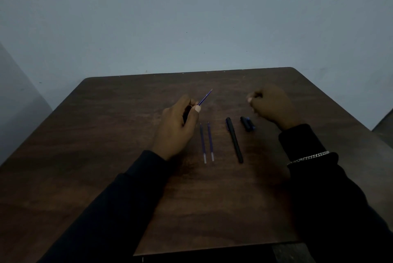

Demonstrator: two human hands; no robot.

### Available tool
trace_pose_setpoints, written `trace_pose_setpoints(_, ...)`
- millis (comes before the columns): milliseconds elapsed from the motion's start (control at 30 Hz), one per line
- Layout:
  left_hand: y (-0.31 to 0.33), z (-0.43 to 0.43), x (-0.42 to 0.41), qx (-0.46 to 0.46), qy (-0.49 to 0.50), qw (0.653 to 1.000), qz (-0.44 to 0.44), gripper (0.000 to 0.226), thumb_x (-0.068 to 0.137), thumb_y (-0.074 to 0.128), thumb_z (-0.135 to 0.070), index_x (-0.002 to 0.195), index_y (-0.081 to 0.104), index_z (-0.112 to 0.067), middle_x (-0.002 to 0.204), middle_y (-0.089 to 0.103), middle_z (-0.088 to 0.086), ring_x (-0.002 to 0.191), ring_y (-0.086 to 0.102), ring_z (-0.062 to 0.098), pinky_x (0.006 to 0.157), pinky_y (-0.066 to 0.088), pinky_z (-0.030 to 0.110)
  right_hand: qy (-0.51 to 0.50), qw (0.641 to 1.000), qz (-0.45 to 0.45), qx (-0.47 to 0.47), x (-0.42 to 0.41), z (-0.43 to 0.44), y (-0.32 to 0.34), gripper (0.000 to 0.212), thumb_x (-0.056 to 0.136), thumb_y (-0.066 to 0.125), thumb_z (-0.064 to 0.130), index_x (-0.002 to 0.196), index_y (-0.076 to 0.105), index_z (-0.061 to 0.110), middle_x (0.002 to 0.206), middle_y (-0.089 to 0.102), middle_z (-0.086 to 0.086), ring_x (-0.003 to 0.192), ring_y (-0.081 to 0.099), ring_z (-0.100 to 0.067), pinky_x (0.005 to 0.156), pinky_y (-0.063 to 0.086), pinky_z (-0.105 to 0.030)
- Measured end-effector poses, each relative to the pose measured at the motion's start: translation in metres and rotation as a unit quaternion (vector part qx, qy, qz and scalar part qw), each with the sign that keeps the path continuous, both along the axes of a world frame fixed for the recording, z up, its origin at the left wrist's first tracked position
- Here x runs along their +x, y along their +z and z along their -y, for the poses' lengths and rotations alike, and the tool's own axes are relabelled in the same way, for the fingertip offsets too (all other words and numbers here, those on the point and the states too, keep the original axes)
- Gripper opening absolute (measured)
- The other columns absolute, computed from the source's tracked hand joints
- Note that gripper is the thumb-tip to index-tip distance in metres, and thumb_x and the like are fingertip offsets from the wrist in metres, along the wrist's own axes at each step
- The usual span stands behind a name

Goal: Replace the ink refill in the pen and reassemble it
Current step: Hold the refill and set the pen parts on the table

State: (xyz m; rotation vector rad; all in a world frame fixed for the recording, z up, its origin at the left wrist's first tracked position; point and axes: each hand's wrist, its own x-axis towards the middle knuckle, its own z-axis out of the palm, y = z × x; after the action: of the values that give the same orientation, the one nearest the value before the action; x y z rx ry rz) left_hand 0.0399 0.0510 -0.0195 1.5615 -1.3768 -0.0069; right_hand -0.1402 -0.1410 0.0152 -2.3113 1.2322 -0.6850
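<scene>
One brown wood-grain table carries everything, its far edge against a pale blue-grey wall. Two dark sleeves come in from the near side. The left grip is closed around a dark pen barrel, of which only a sliver shows between the curled fingers and thumb. A blue refill sticks out of the top of this grip, its long axis slanting away from the person and to the right, thin tip farthest out. The right grip hovers well to the right of the left one, fingers curled inward and blurred; I cannot tell whether it pinches anything. Between the two grips, nearer the person, a black pen lies flat, its long axis running near to far with the far end leaning slightly left. Just right of the left grip, two spare refills lie side by side and parallel, tips pointing away and pale ends toward the person. Just below the right grip, beside the pen's far end, rests a short black and blue piece. A chain bracelet circles the right sleeve behind that grip.
</scene>
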Motion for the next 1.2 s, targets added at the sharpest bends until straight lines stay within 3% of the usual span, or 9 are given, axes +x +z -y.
trace_pose_setpoints(67,0.0,0.0,-0.001,-0.001,0.0,1.0,-0.001,0.022,0.11,0.049,-0.027,0.093,0.056,-0.015,0.07,0.062,0.005,0.062,0.058,0.025,0.059,0.05,0.051,0.054,0.992,0.101,0.044,0.002,-0.01,0.005,0.019,0.1,0.063,0.02,0.099,0.076,0.005,0.079,0.073,-0.006,0.071,0.069,-0.016,0.07,0.059,-0.033)
trace_pose_setpoints(167,0.0,0.0,-0.002,0.001,-0.004,1.0,-0.003,0.022,0.11,0.049,-0.026,0.094,0.057,-0.015,0.071,0.063,0.003,0.063,0.059,0.024,0.06,0.051,0.051,0.16,0.949,0.222,0.154,0.01,-0.024,0.007,0.015,0.096,0.072,0.023,0.106,0.077,0.013,0.088,0.077,-0.009,0.077,0.073,-0.013,0.065,0.058,-0.022)
trace_pose_setpoints(300,-0.001,0.001,-0.002,-0.008,-0.026,1.0,-0.015,0.019,0.11,0.05,-0.023,0.096,0.057,-0.014,0.069,0.063,-0.001,0.062,0.061,0.018,0.057,0.049,0.043,0.259,0.897,0.281,0.224,0.026,-0.038,-0.001,0.018,0.089,0.08,0.02,0.105,0.078,0.014,0.091,0.08,-0.009,0.082,0.076,-0.018,0.064,0.059,-0.024)
trace_pose_setpoints(433,-0.004,0.002,-0.002,-0.007,-0.043,0.999,-0.013,0.017,0.11,0.05,-0.024,0.097,0.058,-0.016,0.071,0.064,-0.001,0.059,0.06,0.013,0.055,0.042,0.021,0.307,0.864,0.304,0.258,0.034,-0.048,-0.006,0.02,0.088,0.079,0.011,0.108,0.077,0.01,0.091,0.08,-0.01,0.081,0.075,-0.017,0.063,0.057,-0.022)
trace_pose_setpoints(567,-0.008,0.004,-0.001,0.0,-0.052,0.999,-0.016,0.017,0.11,0.05,-0.024,0.1,0.061,-0.015,0.076,0.067,-0.004,0.061,0.062,0.01,0.055,0.043,0.015,0.303,0.854,0.323,0.272,0.037,-0.054,-0.01,0.018,0.09,0.075,0.003,0.108,0.074,0.002,0.084,0.077,-0.009,0.074,0.072,-0.011,0.061,0.055,-0.02)
trace_pose_setpoints(700,-0.01,0.006,0.002,0.016,-0.058,0.998,-0.021,0.017,0.11,0.05,-0.025,0.101,0.061,-0.017,0.078,0.067,-0.003,0.064,0.064,0.015,0.056,0.048,0.023,0.298,0.856,0.324,0.272,0.039,-0.056,-0.011,0.014,0.09,0.074,0.001,0.103,0.074,-0.001,0.085,0.076,-0.012,0.073,0.069,-0.012,0.061,0.054,-0.02)
trace_pose_setpoints(800,-0.01,0.006,0.002,0.017,-0.057,0.998,-0.012,0.017,0.111,0.049,-0.026,0.102,0.06,-0.015,0.079,0.067,-0.003,0.064,0.064,0.016,0.056,0.048,0.02,0.295,0.857,0.322,0.276,0.04,-0.057,-0.013,0.01,0.091,0.074,0.003,0.101,0.075,0.003,0.084,0.076,-0.009,0.071,0.068,-0.01,0.059,0.054,-0.02)
trace_pose_setpoints(1033,-0.007,0.005,0.004,0.023,-0.046,0.999,-0.018,0.018,0.109,0.052,-0.024,0.097,0.06,-0.014,0.071,0.063,0.003,0.062,0.06,0.021,0.06,0.05,0.045,0.286,0.83,0.377,0.295,0.038,-0.056,-0.009,0.005,0.097,0.067,0.006,0.097,0.072,0.008,0.093,0.079,-0.01,0.08,0.076,-0.017,0.06,0.055,-0.021)
trace_pose_setpoints(1200,-0.007,0.006,0.006,0.032,-0.041,0.998,-0.017,0.019,0.106,0.052,-0.031,0.095,0.062,-0.019,0.075,0.065,-0.001,0.063,0.061,0.017,0.059,0.051,0.035,0.268,0.82,0.412,0.292,0.034,-0.051,-0.004,0.006,0.102,0.061,0.009,0.1,0.066,0.011,0.101,0.08,-0.012,0.081,0.077,-0.02,0.061,0.056,-0.022)
